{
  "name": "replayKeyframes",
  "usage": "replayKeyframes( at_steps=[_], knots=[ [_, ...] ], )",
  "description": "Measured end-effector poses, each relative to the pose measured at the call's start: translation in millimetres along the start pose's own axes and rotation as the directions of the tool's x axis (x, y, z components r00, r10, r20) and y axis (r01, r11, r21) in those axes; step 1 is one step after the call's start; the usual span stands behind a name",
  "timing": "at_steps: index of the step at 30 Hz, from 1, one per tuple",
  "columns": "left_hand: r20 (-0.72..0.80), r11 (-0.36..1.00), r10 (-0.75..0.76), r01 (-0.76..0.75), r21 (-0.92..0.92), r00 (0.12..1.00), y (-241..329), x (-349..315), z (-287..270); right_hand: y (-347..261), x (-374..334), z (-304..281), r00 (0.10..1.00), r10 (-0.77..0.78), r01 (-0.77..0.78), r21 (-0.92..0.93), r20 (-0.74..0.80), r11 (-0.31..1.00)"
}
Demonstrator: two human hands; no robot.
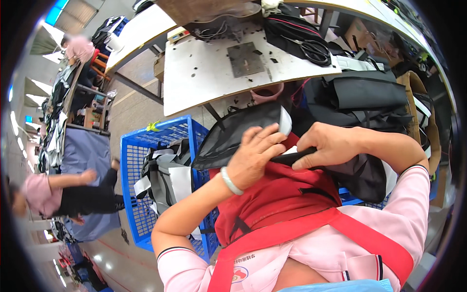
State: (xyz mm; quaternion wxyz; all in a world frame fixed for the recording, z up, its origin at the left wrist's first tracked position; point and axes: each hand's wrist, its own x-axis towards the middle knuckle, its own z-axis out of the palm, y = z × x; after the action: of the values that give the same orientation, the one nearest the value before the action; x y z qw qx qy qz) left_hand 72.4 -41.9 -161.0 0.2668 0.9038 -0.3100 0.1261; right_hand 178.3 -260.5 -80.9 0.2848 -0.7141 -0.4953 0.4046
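1. Checking the placement first, we find the black fabric piece (226, 138) at the near centre, in front of the person's red apron (272, 199); the body probably gives it backing.
2. We note the blue basket (132, 194) just to the left and the dark fabric pile (367, 92) to the far right, both presumably set there for easy reach.
3. We judge that the two hands sit close together to control one short stretch of edge.
4. The left hand (255, 152) lies over the piece, fingers extended and slightly bent; its thumb is hidden, so we cannot tell whether it pinches.
5. The right hand (328, 146) is curled, thumb and forefinger gripping the black fabric piece at its edge, beside a white strip (291, 150).
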Motion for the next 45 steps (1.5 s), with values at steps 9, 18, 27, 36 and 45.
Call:
replayKeyframes(
  at_steps=[9, 18, 27, 36, 45],
  knots=[
    [0.34, 0.978, -0.186, 0.205, -0.02, 0.922, 10, 43, -101, -14, 0, -41, 0.994, 0.055, -0.043, 0.127, -0.09, 0.991],
    [0.229, 0.557, -0.589, 0.595, -0.58, 0.775, -107, 99, -90, 33, 55, -119, 0.907, 0.16, -0.046, 0.285, -0.39, 0.957],
    [0.27, 0.638, -0.529, 0.587, -0.498, 0.805, -136, 88, -59, 75, 81, -123, 0.939, 0.185, -0.054, 0.407, -0.289, 0.912],
    [0.211, 0.862, -0.48, 0.502, -0.066, 0.852, -125, 55, -44, 84, 91, -92, 0.949, 0.233, -0.142, 0.372, -0.211, 0.917],
    [0.252, 0.697, -0.503, 0.561, -0.447, 0.827, -122, 57, -51, 71, 84, -103, 0.951, 0.135, -0.087, 0.18, -0.278, 0.98]
  ],
)
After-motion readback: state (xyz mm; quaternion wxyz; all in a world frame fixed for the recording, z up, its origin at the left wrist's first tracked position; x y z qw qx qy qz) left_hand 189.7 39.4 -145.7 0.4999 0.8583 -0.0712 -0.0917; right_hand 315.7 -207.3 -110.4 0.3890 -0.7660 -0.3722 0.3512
